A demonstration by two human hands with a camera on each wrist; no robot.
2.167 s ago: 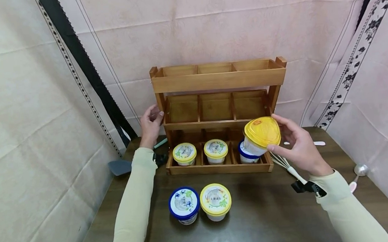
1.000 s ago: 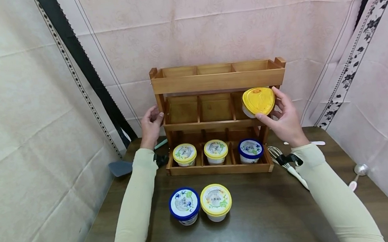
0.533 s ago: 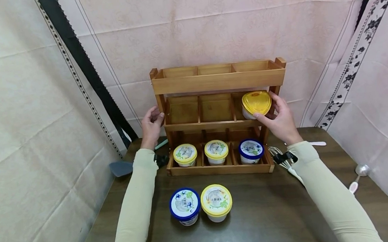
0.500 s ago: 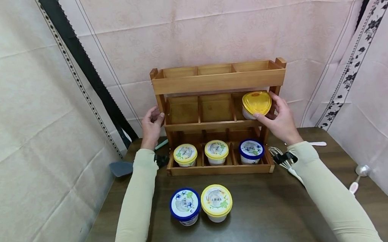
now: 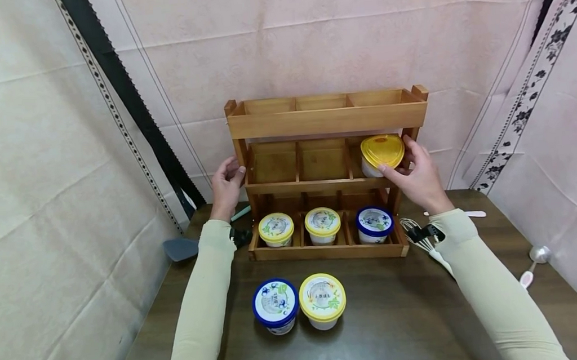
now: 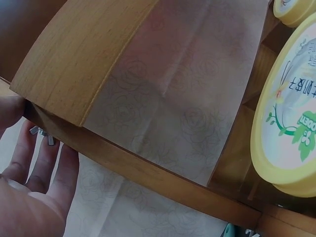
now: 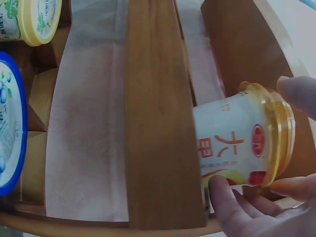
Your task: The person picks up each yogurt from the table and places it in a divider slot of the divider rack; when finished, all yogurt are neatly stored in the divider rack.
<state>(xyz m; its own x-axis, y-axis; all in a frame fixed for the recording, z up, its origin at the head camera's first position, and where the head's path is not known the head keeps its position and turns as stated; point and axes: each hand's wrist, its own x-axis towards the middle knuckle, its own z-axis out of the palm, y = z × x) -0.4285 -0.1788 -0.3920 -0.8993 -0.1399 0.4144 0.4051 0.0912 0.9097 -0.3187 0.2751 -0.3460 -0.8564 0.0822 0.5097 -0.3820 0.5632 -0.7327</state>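
Note:
A tub with a clear yellow lid (image 5: 382, 151) stands in the right compartment of the wooden rack's (image 5: 325, 185) middle shelf. My right hand (image 5: 417, 175) holds it from the right side; in the right wrist view the thumb and fingers lie around the tub (image 7: 232, 140) near its lid. My left hand (image 5: 227, 187) holds the rack's left side post; the left wrist view shows its fingers (image 6: 59, 173) around the wooden edge (image 6: 133, 163). On the bottom shelf are two yellow-lidded tubs (image 5: 276, 229) and a blue-lidded tub (image 5: 375, 223).
A blue-lidded tub (image 5: 275, 304) and a yellow-lidded tub (image 5: 323, 299) stand side by side on the dark table (image 5: 391, 319) before the rack. A whisk (image 5: 434, 253) and a metal-ended scoop (image 5: 533, 262) lie to the right, a grey spatula (image 5: 180, 249) to the left.
The tub with the clear yellow lid has gone from above the bottom shelf up to the middle shelf's right compartment, carried by my right hand. My left hand keeps its place on the rack.

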